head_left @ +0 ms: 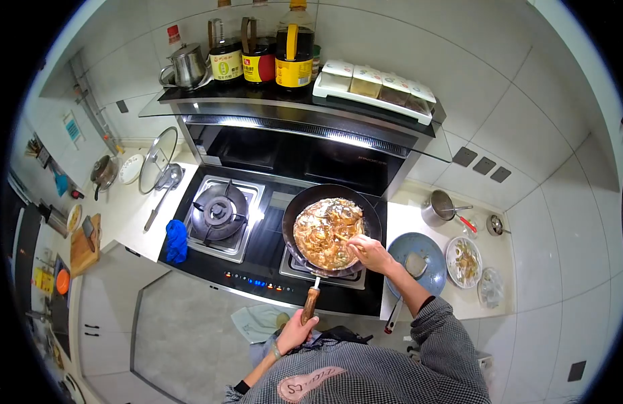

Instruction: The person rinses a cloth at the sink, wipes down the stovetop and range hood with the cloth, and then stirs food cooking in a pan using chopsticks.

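A dark wok (374, 219) stands on the right burner, holding a bubbling brown sauce with food (325, 232) in it. My left hand (296, 332) is closed round the wok's wooden handle (310, 305), near its lower end. Over the wok's right side, my right hand (369, 252) is pinched on thin light-coloured chopsticks (341, 237), whose tips reach toward the food. How far the tips dip into the sauce cannot be made out.
Right counter: a blue pan (429, 246) with a ladle, a plate of food (464, 262), a small pot (437, 209). Left: an unused burner (219, 211), a blue cloth (177, 241), a glass lid (158, 160). Bottles (294, 50) and a seasoning box (375, 89) stand on the shelf above.
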### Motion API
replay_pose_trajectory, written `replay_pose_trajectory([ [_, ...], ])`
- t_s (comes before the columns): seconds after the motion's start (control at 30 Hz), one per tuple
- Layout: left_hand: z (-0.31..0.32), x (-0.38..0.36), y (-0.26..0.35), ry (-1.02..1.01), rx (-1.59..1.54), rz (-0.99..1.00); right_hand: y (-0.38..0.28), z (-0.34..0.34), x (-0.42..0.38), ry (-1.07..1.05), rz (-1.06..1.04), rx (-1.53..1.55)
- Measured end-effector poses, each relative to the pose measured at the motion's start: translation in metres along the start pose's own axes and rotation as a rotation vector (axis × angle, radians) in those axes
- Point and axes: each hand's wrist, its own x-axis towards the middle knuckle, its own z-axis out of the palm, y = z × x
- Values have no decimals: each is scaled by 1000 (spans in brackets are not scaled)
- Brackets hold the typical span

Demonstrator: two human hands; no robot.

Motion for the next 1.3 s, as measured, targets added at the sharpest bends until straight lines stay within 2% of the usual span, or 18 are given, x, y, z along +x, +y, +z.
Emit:
replay_pose_trajectory([
  [0.13,-2,2,-1,-11,22,-16,-24,-3,-22,-26,18,161],
  [0.2,-2,2,-3,-18,19,-10,-28,2,-23,-18,-33,164],
  [0.27,-1,3,-5,-19,12,-17,-31,7,-22,-2,34,129],
  [0.6,-2,0,4,-24,41,-49,18,33,25,133,-29,1],
  [0.83,-1,3,-4,-8,-15,-13,-5,1,-15,22,26,-99],
  [0.9,-3,4,-4,-31,21,-16,-24,-8,-28,-106,112,52],
  [1.0,-1,2,0,-6,59,8,-38,-1,-35,-87,-8,171],
  [1.13,0,4,-7,-6,-2,-15,-31,22,-13,-34,-69,216],
  [1.3,-1,4,-7,-2,19,-33,0,33,18,29,-64,64],
])
